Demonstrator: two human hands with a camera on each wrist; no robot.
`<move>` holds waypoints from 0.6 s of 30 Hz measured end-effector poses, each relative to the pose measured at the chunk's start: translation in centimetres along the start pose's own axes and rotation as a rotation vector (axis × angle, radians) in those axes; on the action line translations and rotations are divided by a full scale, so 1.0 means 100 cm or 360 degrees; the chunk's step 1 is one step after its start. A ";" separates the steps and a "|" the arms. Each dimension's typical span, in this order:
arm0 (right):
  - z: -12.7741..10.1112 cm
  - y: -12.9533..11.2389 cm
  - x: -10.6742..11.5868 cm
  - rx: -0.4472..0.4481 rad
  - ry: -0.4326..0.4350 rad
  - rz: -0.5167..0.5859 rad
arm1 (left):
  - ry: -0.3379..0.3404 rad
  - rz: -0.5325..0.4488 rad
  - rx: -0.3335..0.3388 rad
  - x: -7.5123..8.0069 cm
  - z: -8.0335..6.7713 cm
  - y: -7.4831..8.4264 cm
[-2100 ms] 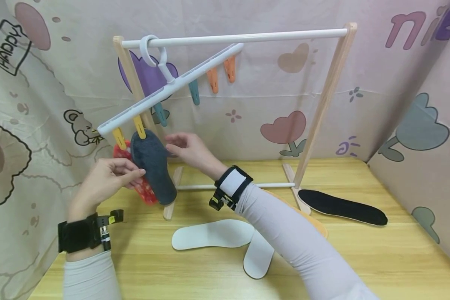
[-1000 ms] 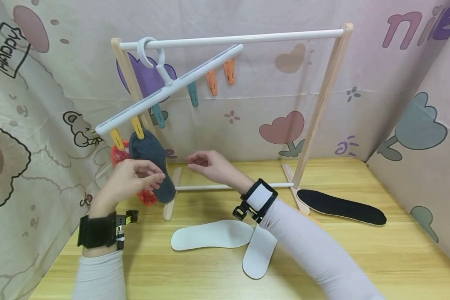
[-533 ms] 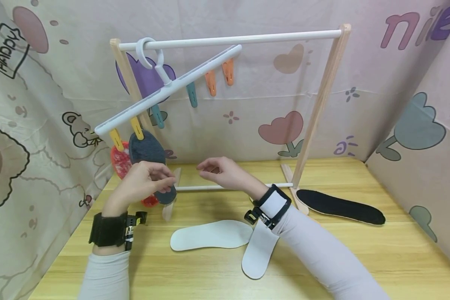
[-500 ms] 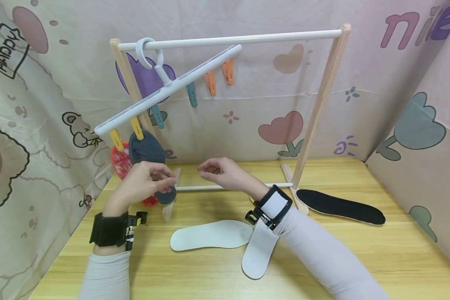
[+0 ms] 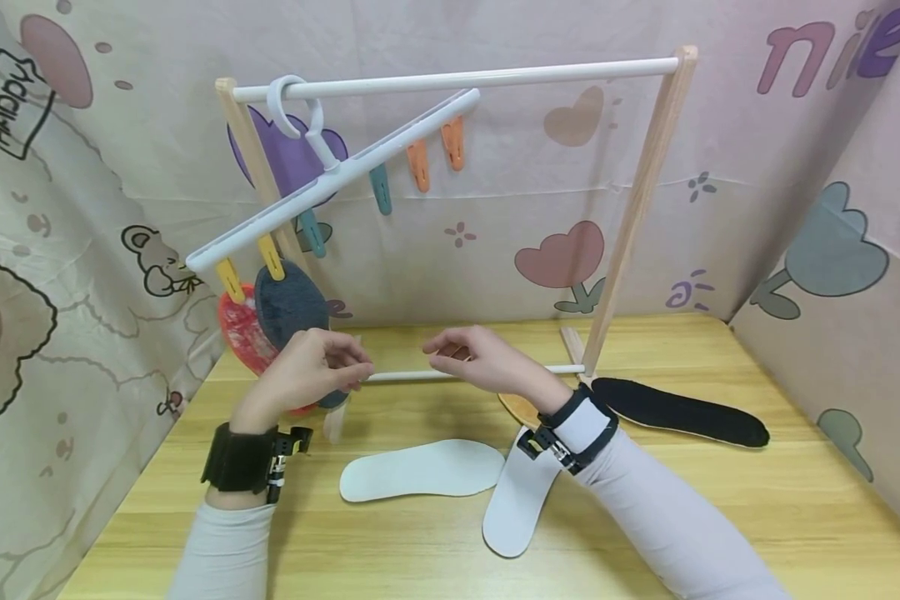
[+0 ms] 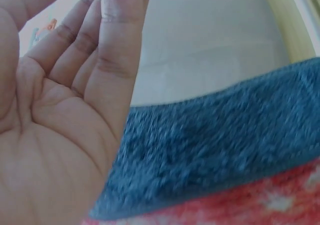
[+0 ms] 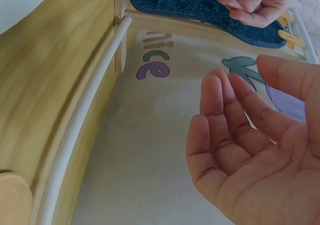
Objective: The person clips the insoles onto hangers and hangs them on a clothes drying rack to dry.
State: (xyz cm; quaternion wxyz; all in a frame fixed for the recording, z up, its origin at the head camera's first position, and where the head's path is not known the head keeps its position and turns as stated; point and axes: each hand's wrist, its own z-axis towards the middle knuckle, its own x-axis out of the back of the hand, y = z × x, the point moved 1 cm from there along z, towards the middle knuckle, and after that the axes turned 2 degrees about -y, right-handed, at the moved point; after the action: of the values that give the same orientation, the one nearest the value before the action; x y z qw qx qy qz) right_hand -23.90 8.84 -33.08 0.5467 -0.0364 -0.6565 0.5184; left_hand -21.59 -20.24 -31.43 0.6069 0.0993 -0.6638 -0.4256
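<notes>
My left hand (image 5: 311,367), fingers loosely curved around nothing, is in front of the lower part of a dark blue-grey fuzzy insole (image 5: 291,302) in the head view. That insole hangs from a yellow clothespin (image 5: 272,257) on a white clip hanger (image 5: 345,171). Beside it a red-and-white insole (image 5: 242,327) hangs from another yellow clothespin (image 5: 230,280), partly covered. The left wrist view shows the fuzzy pile (image 6: 215,135) close behind the hand. My right hand (image 5: 491,360) hovers near the rack's lower bar (image 5: 408,375), bare, with relaxed fingers.
The hanger tilts down leftward from the rack's top rail (image 5: 495,79); its blue clips (image 5: 381,190) and orange clips (image 5: 418,167) hold nothing. On the table lie two white insoles (image 5: 420,471), a black insole (image 5: 682,412) and an orange piece (image 5: 520,408) partly behind the right arm.
My left hand has left the edge of the blue-grey insole and moved right. My right hand has drawn right and down, away from the hanging insoles, which stay clipped.
</notes>
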 end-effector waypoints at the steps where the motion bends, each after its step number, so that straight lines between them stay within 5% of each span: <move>1: -0.001 0.001 0.000 0.0000 0.0001 -0.0003 | -0.0010 0.0006 -0.0012 -0.002 0.001 0.001; 18: -0.019 0.019 0.006 0.0009 -0.0017 -0.0026 | -0.0184 -0.0021 -0.0126 -0.040 0.021 0.011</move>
State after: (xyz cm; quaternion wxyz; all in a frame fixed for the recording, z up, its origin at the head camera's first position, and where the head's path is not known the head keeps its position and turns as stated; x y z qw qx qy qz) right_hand -23.75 11.30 -34.34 0.5476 -0.0266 -0.6583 0.5158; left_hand -22.10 -16.04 -33.35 0.5682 0.0548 -0.6798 -0.4605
